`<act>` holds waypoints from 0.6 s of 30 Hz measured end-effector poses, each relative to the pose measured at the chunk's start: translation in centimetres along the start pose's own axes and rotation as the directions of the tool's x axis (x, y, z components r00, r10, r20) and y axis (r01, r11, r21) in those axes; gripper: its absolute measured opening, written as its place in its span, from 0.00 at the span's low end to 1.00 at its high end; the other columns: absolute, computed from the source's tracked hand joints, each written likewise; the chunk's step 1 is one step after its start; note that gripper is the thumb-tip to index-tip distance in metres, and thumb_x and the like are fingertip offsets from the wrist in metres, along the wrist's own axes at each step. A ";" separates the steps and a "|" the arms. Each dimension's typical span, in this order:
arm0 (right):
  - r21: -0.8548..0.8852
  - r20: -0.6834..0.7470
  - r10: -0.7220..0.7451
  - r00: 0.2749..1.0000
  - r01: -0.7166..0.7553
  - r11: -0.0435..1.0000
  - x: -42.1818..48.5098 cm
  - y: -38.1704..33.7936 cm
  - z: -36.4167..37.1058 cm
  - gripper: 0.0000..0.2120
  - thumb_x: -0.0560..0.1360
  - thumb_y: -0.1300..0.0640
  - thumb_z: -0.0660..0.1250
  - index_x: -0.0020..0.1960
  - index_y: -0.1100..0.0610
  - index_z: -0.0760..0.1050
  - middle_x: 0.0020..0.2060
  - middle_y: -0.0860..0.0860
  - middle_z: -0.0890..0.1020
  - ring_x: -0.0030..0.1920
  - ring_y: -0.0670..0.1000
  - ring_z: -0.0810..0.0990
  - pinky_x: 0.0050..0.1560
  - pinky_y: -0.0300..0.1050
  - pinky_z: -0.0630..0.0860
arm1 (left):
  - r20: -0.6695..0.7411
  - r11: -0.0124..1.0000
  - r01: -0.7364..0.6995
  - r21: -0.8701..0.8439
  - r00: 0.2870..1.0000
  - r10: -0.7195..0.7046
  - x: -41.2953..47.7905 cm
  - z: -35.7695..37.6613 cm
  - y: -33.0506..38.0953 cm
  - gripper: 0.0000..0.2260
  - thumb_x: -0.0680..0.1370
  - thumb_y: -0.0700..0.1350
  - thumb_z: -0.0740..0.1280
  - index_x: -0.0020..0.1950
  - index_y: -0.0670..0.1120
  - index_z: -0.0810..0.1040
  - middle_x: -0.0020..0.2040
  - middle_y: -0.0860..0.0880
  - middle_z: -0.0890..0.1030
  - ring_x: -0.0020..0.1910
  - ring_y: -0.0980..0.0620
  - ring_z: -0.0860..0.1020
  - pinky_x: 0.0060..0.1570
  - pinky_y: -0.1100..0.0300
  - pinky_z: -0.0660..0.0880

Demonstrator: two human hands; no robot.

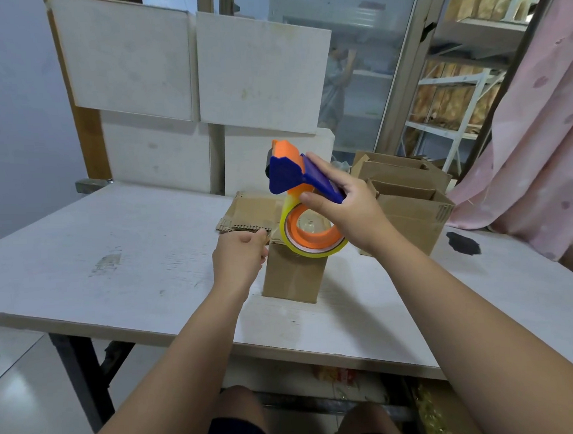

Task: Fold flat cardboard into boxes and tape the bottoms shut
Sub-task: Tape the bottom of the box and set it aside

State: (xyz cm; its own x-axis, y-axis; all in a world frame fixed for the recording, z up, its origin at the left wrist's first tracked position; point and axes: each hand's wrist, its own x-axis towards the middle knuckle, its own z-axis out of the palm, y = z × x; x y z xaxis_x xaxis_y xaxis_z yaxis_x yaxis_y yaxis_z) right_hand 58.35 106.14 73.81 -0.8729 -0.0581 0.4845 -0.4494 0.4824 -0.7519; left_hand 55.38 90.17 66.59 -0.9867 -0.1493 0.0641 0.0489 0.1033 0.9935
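Note:
A small brown cardboard box [292, 275] stands on the white table [117, 255], near its middle. My right hand [346, 201] grips the blue handle of an orange and blue tape dispenser [293, 174], holding its yellowish tape roll [311, 235] tilted just over the box's top. My left hand [239, 260] is at the box's top left corner, fingers pinched at the edge there; whether they hold the tape end or the flap I cannot tell. A stack of flat cardboard [249, 215] lies behind the box.
Several open folded boxes [411, 199] stand at the right on the table. White boards [189, 74] lean upright at the table's back. A pink curtain [536, 143] hangs at the far right, beside metal shelving [453, 91]. A dark patch [463, 243] marks the tabletop.

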 end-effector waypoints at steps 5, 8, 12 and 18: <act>-0.001 0.003 0.002 1.000 -0.002 1.000 -0.1 0.0 0.1 0.30 0.74 0.52 0.71 0.73 0.44 0.65 0.64 0.42 0.74 0.59 0.45 0.76 0.54 0.37 0.76 | -0.037 0.967 -0.117 0.225 0.991 0.129 -0.1 0.1 -0.5 0.19 0.80 0.51 0.63 0.32 0.44 0.77 0.32 0.51 0.77 0.35 0.56 0.73 0.39 0.58 0.69; -0.004 -0.001 -0.003 1.000 0.003 1.000 -0.1 0.0 0.0 0.30 0.74 0.51 0.71 0.72 0.43 0.65 0.63 0.40 0.74 0.59 0.43 0.76 0.57 0.39 0.76 | -0.046 0.973 -0.160 0.168 0.984 0.170 -0.2 0.6 -1.0 0.20 0.80 0.51 0.62 0.37 0.36 0.78 0.34 0.39 0.77 0.33 0.50 0.70 0.37 0.56 0.66; 0.010 -0.010 -0.006 1.000 0.006 1.000 -0.2 0.1 -0.1 0.29 0.74 0.52 0.72 0.72 0.43 0.66 0.62 0.37 0.74 0.59 0.41 0.76 0.58 0.38 0.75 | -0.027 0.997 -0.065 0.040 0.997 0.066 -0.2 1.8 -2.7 0.16 0.81 0.51 0.60 0.38 0.44 0.77 0.33 0.49 0.76 0.35 0.51 0.72 0.37 0.57 0.67; -0.006 0.004 -0.008 1.000 0.008 1.000 0.0 0.3 -0.1 0.29 0.74 0.51 0.71 0.72 0.42 0.65 0.65 0.40 0.74 0.60 0.43 0.75 0.60 0.42 0.75 | -0.184 0.990 -0.030 -0.139 0.983 0.004 -1.3 1.7 -3.1 0.14 0.81 0.38 0.55 0.61 0.52 0.72 0.55 0.51 0.77 0.52 0.53 0.77 0.46 0.62 0.72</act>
State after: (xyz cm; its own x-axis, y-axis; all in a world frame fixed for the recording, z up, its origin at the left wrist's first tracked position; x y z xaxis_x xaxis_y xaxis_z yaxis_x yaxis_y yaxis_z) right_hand 58.29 106.37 73.63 -0.8701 -0.0652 0.4885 -0.4551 0.4867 -0.7456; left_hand 56.26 91.71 63.26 -0.9412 -0.3272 0.0841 0.0993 -0.0300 0.9946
